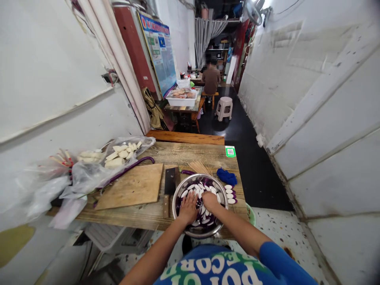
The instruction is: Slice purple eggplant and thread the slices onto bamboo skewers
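Note:
A steel bowl [225,213] full of sliced purple eggplant [204,222] stands at the table's front edge. Inside it my left hand [189,208] rests on the slices, palm down with its fingers spread. My right hand [209,200] reaches in from the other side, its fingers curled down among the slices; their tips are hidden, and I cannot make out what they hold. Right of the bowl, several eggplant pieces [230,194] lie in a row. Thin wooden skewers [200,167] and a whole eggplant [187,172] lie just behind the bowl.
A cleaver [170,182] lies between the bowl and a wooden cutting board [133,188]. Plastic bags with pale cut pieces [120,155] crowd the left. A blue cloth [227,176] sits at right. Beyond are a bench [184,137], a stool [224,109] and a seated person [211,79].

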The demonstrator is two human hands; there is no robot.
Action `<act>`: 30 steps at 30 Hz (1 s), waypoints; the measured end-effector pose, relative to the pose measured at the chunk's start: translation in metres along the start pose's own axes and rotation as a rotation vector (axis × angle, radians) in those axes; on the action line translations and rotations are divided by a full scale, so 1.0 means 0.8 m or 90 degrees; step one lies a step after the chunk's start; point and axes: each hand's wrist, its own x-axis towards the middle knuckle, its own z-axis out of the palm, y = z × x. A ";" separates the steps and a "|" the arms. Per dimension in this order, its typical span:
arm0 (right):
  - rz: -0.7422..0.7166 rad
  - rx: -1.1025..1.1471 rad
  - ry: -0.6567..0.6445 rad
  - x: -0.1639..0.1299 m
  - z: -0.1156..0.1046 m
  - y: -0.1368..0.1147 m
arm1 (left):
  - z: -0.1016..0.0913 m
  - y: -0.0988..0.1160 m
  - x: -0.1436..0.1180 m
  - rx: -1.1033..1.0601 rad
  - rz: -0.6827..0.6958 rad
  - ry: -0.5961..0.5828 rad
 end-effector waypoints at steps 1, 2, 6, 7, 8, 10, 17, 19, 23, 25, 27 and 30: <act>-0.012 -0.014 -0.002 -0.001 -0.001 0.000 | 0.003 0.001 0.004 0.008 -0.009 -0.025; -0.021 -0.028 -0.003 -0.005 -0.001 -0.001 | 0.006 0.002 0.006 0.011 -0.015 -0.045; -0.033 -0.068 -0.009 -0.026 -0.002 -0.011 | 0.011 0.001 0.009 -0.017 -0.013 -0.082; -0.032 -0.073 -0.012 -0.029 -0.005 -0.013 | 0.009 0.000 0.007 -0.036 -0.013 -0.075; -0.030 -0.074 -0.016 -0.031 -0.010 -0.014 | 0.006 -0.002 0.005 -0.059 -0.017 -0.051; -0.023 -0.071 -0.021 -0.033 -0.025 -0.011 | -0.006 -0.006 0.002 -0.118 -0.038 0.042; 0.007 -0.013 -0.012 -0.067 -0.076 0.043 | -0.050 -0.029 -0.004 -0.294 -0.151 0.260; 0.007 0.014 -0.004 -0.085 -0.079 0.053 | -0.048 -0.028 -0.003 -0.301 -0.169 0.210; 0.008 0.080 0.054 -0.117 -0.079 0.070 | -0.028 -0.011 -0.003 -0.237 -0.152 0.052; 0.030 0.113 0.104 -0.131 -0.076 0.084 | -0.017 0.000 -0.005 -0.181 -0.113 0.004; 0.073 0.139 0.160 -0.142 -0.068 0.102 | -0.009 0.009 -0.007 -0.126 -0.086 -0.013; 0.152 0.164 0.226 -0.153 -0.046 0.128 | -0.005 0.019 -0.009 -0.068 -0.112 -0.012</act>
